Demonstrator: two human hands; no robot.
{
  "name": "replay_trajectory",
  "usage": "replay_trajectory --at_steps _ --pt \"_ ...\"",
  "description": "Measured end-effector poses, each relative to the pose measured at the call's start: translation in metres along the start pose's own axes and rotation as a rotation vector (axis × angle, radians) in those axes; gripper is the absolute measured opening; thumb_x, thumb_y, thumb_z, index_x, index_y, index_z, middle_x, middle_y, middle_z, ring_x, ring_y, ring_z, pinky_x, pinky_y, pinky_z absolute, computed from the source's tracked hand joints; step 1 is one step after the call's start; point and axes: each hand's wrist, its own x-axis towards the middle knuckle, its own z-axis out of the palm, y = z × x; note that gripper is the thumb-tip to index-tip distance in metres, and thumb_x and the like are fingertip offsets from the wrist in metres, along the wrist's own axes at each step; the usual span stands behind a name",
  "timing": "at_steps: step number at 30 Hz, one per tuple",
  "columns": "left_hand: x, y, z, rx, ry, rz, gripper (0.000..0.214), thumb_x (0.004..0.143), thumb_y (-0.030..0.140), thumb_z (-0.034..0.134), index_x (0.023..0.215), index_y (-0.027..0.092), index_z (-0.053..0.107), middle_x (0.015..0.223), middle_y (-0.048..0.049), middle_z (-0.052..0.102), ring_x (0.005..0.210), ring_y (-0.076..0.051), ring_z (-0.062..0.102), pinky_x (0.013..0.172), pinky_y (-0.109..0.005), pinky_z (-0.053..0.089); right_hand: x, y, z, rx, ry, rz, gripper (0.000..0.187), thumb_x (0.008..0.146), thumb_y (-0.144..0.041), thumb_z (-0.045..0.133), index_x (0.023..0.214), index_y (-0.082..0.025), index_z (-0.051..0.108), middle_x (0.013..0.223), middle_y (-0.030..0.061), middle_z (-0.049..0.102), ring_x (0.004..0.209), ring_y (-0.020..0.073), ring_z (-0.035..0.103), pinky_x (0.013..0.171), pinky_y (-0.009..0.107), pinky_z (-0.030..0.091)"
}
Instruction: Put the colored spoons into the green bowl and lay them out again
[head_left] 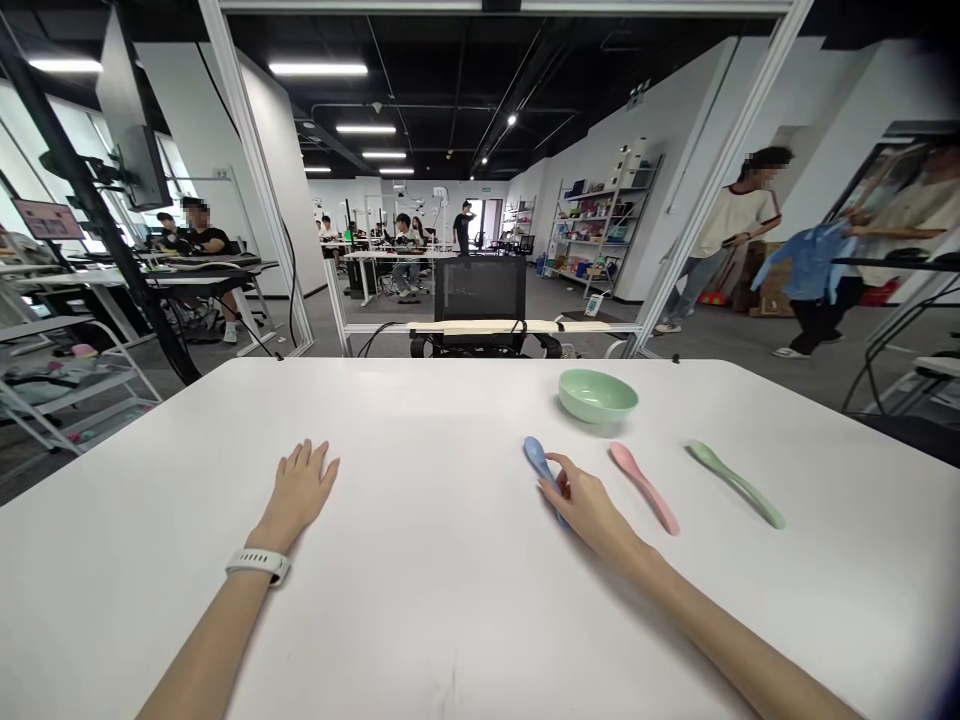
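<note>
My left hand [300, 485] lies flat on the white table [420, 600], fingers together and stretched out, holding nothing; a white watch sits on that wrist. My right hand [589, 505] is closed around the handle of a blue spoon [537, 455], whose bowl points away from me and rests on the table. To its right lie a pink spoon [645, 487] and a green spoon [736, 484], side by side and apart. A pale green bowl [598, 395] stands beyond the spoons, upright.
A black office chair [480, 300] stands behind the table's far edge inside a white metal frame. Several people sit at desks far back left; two people stand at the right near shelves.
</note>
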Motion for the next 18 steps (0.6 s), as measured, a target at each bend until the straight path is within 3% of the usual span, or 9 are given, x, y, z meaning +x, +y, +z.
replay_trajectory --at_steps 4,7,10,18 --pt "0.000 0.000 0.000 -0.008 0.004 0.001 0.074 0.112 0.046 0.029 0.165 0.008 0.064 0.178 -0.0285 0.059 0.167 -0.041 0.056 0.138 -0.062 0.043 0.003 0.002 -0.005 0.034 0.069 -0.011 0.056 0.108 -0.064 0.045 0.139 -0.023 0.067 0.080 0.0018 0.069 0.070 0.0256 0.064 0.068 0.036 0.047" --pt "-0.001 0.001 0.000 -0.017 0.019 0.000 0.073 0.112 0.046 0.030 0.164 0.010 0.066 0.177 -0.0282 0.060 0.166 -0.041 0.057 0.137 -0.065 0.044 0.009 0.008 -0.011 -0.019 0.129 0.003 0.038 0.112 -0.056 0.039 0.104 -0.028 0.064 0.078 0.0041 0.069 0.070 0.0255 0.065 0.070 0.036 0.044" --pt "-0.002 0.001 0.000 -0.025 0.024 0.000 0.075 0.112 0.047 0.028 0.164 0.008 0.066 0.177 -0.0290 0.060 0.166 -0.042 0.057 0.137 -0.064 0.043 0.016 0.014 -0.013 -0.146 0.106 0.010 0.037 0.113 -0.041 0.037 0.078 -0.031 0.043 0.073 0.0048 0.065 0.070 0.0246 0.062 0.069 0.035 0.039" --pt "0.000 0.001 -0.003 -0.028 -0.008 -0.007 0.076 0.111 0.048 0.030 0.165 0.008 0.065 0.178 -0.0291 0.059 0.167 -0.042 0.056 0.137 -0.064 0.043 0.020 0.014 -0.008 -0.292 0.018 -0.016 0.042 0.115 -0.033 0.041 0.074 -0.029 0.037 0.076 0.0041 0.068 0.070 0.0225 0.061 0.070 0.034 0.035"
